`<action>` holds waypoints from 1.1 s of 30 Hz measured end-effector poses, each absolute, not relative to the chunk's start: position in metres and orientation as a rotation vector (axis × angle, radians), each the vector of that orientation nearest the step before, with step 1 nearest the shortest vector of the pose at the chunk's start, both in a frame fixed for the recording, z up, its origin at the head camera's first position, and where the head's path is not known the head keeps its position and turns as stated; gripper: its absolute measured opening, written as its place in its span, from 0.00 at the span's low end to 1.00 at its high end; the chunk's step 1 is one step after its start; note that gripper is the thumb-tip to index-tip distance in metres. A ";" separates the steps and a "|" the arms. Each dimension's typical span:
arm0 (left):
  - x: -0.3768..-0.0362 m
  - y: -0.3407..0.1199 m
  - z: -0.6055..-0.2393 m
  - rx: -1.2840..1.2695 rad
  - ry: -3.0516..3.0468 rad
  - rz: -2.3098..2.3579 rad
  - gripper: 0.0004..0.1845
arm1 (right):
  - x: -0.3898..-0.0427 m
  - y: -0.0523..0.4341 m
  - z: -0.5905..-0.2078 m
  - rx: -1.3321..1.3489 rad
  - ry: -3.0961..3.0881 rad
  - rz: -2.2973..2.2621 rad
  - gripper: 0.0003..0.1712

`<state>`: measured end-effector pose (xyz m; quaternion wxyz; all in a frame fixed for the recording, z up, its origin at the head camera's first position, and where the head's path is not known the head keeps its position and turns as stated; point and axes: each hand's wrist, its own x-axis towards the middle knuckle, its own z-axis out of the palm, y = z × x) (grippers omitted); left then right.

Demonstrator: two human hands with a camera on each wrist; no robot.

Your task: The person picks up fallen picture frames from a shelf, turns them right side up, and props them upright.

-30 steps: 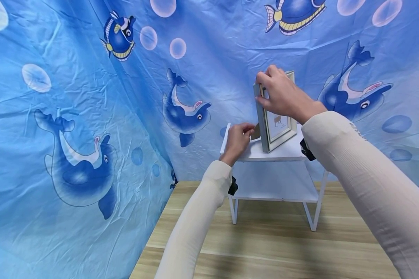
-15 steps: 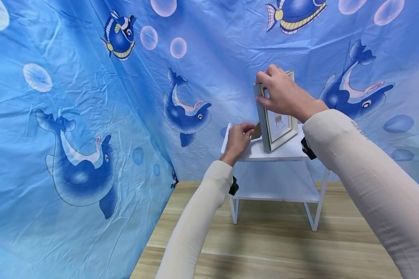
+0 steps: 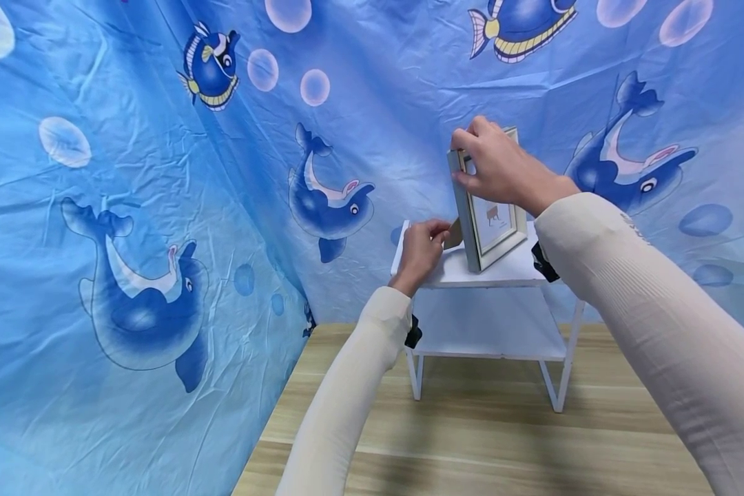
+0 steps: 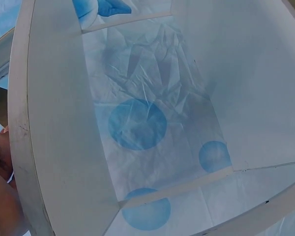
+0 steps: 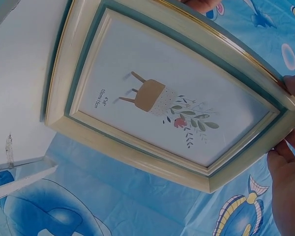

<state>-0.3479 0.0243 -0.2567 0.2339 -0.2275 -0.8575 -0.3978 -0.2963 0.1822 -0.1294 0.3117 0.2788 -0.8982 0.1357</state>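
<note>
A cream picture frame (image 3: 514, 238) stands upright, slightly angled, on top of a small white two-tier table (image 3: 508, 282). Its print of a brown stool with flowers (image 5: 155, 96) faces out in the right wrist view. My right hand (image 3: 505, 165) grips the frame's upper part, thumb in front and fingers over the top edge. Behind the frame, my left hand (image 3: 418, 251) pinches the brown support flap (image 3: 454, 235) between thumb and fingers. In the left wrist view only part of my left hand (image 4: 2, 182) shows, at the left edge past the table's rim.
The table's lower shelf (image 3: 483, 331) lies below the top, on white metal legs (image 3: 558, 386). Blue cloth (image 3: 359, 151) printed with dolphins and fish hangs behind the table and along the left. A light wood floor (image 3: 459, 441) runs beneath.
</note>
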 end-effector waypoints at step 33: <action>-0.356 0.022 -0.259 -0.635 -2.358 -1.066 0.10 | -0.302 0.183 -0.124 0.795 -2.403 0.339 0.17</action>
